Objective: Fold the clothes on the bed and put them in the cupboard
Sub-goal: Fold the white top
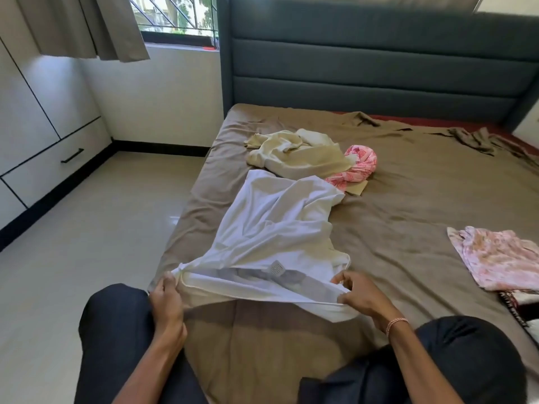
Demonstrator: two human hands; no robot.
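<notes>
Bed [408,199], brown sheet: I log left hand [166,291] and right hand [363,295] each pinching the white shirt [277,228] hem, taut between them.

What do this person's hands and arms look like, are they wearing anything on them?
No gloves on either hand, and no sleeves show on the forearms in view. The left hand and its wrist carry nothing. The right hand has a thin pink bracelet round the wrist. I can make out no rings. The legs are in dark trousers.
</notes>
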